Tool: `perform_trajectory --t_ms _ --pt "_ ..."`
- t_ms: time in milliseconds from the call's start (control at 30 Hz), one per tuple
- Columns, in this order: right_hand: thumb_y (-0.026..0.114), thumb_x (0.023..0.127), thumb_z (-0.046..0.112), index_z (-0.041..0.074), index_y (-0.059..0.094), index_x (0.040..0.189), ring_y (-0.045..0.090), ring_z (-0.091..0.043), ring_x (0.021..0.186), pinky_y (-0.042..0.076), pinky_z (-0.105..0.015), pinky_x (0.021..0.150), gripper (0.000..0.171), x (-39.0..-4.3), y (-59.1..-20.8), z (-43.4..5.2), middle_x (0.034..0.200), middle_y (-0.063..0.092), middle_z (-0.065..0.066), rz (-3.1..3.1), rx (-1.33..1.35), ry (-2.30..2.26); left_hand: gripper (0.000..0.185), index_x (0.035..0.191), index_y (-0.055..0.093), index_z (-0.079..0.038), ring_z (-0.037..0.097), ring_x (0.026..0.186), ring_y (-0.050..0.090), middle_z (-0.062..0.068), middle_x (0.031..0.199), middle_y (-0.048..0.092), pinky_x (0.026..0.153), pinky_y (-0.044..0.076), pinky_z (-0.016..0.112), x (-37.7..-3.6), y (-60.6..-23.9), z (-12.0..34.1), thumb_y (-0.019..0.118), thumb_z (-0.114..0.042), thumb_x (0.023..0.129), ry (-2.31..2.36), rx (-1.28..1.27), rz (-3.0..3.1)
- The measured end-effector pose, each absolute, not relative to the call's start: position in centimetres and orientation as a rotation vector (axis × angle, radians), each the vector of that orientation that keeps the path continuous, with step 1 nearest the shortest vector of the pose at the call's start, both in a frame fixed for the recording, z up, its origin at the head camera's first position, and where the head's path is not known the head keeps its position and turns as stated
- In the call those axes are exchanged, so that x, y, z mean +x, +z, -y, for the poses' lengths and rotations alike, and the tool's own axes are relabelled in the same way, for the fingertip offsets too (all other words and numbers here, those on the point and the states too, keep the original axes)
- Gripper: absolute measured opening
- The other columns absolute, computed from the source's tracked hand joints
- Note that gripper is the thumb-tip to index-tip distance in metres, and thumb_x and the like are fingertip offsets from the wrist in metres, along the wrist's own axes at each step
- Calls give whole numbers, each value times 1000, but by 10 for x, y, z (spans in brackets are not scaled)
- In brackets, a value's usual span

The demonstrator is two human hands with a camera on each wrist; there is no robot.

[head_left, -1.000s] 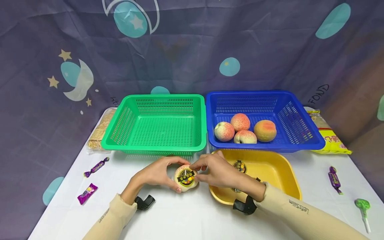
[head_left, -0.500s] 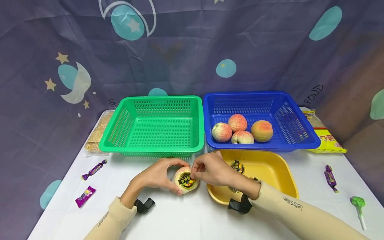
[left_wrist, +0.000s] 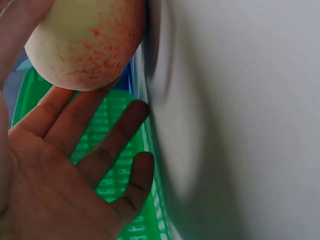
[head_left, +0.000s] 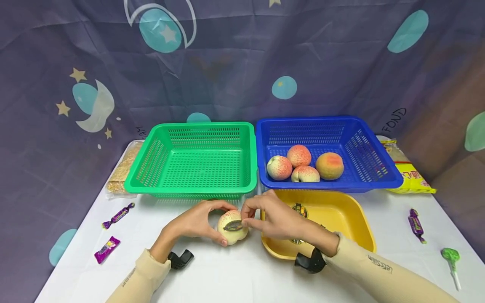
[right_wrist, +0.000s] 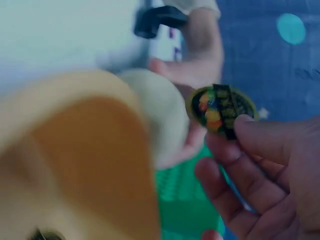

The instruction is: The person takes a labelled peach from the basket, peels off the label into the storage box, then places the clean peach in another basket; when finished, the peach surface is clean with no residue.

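A pale cream peach with red speckles sits on the white table between the green basket and the yellow tray, held upright. A round dark sticker with bright print stands edge-on, lifted off its top.

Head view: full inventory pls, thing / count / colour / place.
green basket: 1, green, back left of table.
blue basket: 1, blue, back right, beside the green one.
peaches in basket: 4, pink-cream and orange, inside the blue basket.
yellow tray: 1, yellow, front of the blue basket; round stickers inside.
held peach: 1, cream with red speckles, on the table by the tray.
sticker: 1, dark with coloured print, at the held peach.
wrapped candies: 3, purple, two left, one right.
lollipop: 1, green, front right.
snack packs: 2, tan left, yellow right.
left hand: 1, grips the held peach.
right hand: 1, pinches the sticker.
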State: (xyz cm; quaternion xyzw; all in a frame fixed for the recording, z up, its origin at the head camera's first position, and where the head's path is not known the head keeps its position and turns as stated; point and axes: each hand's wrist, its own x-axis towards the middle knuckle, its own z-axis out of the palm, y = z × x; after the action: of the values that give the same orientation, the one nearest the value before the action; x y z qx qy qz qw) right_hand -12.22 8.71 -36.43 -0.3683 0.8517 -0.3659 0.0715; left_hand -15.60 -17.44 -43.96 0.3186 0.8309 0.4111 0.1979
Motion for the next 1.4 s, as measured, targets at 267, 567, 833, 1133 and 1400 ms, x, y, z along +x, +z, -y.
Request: perform_trajectory --t_ms 267,567,833,1133,1400 --pt "75 91 7 17 72 91 64 -4 77 56 -26 75 11 -125 -344 -124 82 71 8 -2566 -898 -1272 76 128 64 -38 8 127 58 -22 127 66 114 42 45 -158 -443 176 98 -44 60 1159 897 -2311" --pt "73 93 6 16 71 101 67 -11 78 55 -25 73 13 -122 -340 -181 84 73 4 -2673 -679 -1258 77 130 64 -37 12 129 58 -19 128 66 114 42 48 -155 -441 177 98 -42 61 1158 876 -2322" --pt "72 92 4 10 69 108 65 -9 79 53 -23 69 17 -115 -349 -225 89 71 0 -2622 -613 -1181 79 132 63 -35 15 132 56 -17 131 66 115 40 51 -154 -439 177 97 -43 61 1149 874 -2320" --pt "73 92 8 4 68 115 59 -3 77 52 -22 67 23 -112 -358 -252 90 69 1 -2568 -624 -1003 79 132 63 -36 17 131 57 -16 131 66 114 40 52 -154 -438 177 97 -43 61 1160 866 -2314" --pt "72 93 9 0 69 114 57 -3 69 49 -21 62 23 -113 -370 -255 83 66 4 -2548 -592 -947 78 131 63 -37 15 129 58 -18 128 66 113 41 51 -154 -440 176 97 -46 62 1170 871 -2312"
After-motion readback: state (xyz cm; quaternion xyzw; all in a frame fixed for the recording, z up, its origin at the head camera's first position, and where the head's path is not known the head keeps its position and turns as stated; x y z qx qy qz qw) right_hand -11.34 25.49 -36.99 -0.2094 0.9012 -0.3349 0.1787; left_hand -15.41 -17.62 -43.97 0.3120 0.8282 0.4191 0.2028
